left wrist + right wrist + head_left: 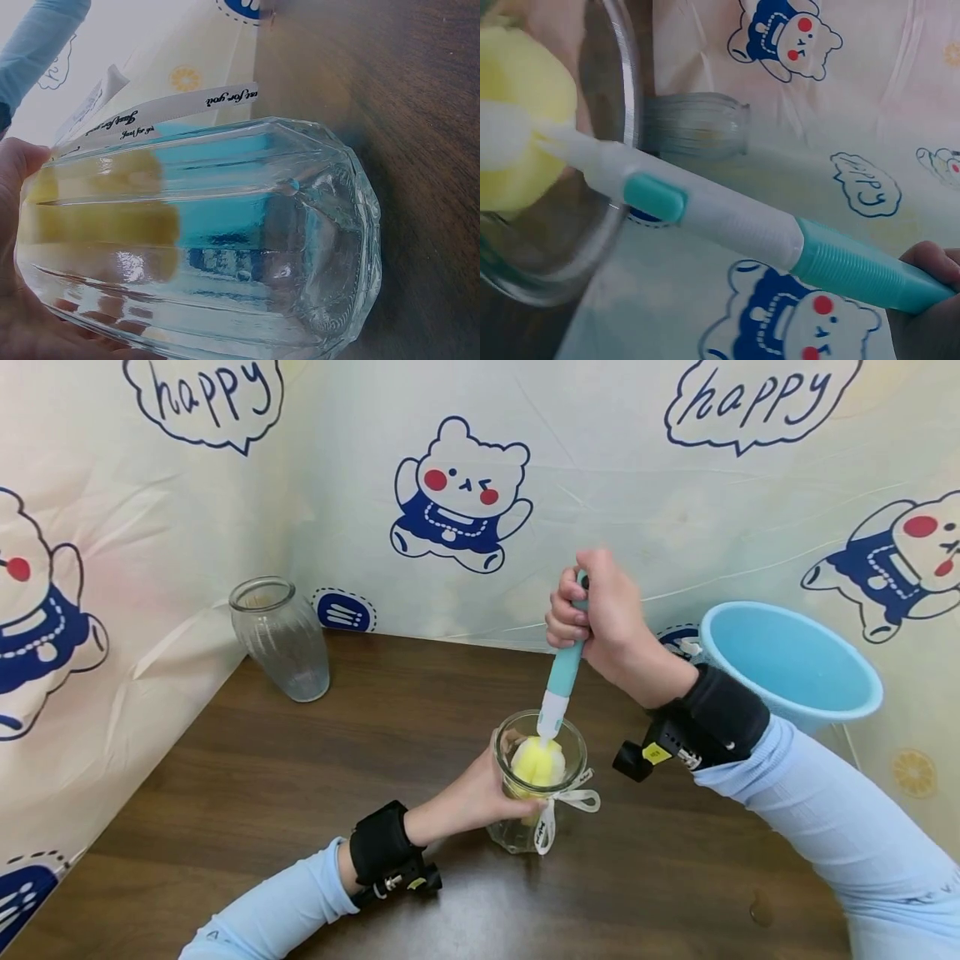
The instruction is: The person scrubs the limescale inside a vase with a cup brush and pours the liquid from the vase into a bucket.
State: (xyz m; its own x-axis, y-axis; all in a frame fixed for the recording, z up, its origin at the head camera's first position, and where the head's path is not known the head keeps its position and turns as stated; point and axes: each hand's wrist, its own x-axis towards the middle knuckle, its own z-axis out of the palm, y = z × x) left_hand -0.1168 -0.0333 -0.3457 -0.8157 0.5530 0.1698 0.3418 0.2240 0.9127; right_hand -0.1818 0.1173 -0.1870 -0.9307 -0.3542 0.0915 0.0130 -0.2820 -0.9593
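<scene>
A clear faceted glass jar (pixel 322 225) with a white printed ribbon bow (pixel 566 802) at its neck stands on the table. My left hand (pixel 468 793) grips it around the upper part from the left. Above it, my right hand (pixel 603 622) holds the teal handle of a bottle brush (pixel 564 672), its fingers curled round the upper end. The brush tilts down into the jar's mouth. Its yellow and white sponge head (pixel 532 127) sits inside the jar, just below the rim. The left wrist view shows the yellow sponge through the glass.
A second, ribbed glass vase (pixel 281 639) stands at the back left of the brown wooden table (pixel 360 760). At the back right is a light blue basin (pixel 787 660). A printed cloth with cartoon bears hangs behind and to the left.
</scene>
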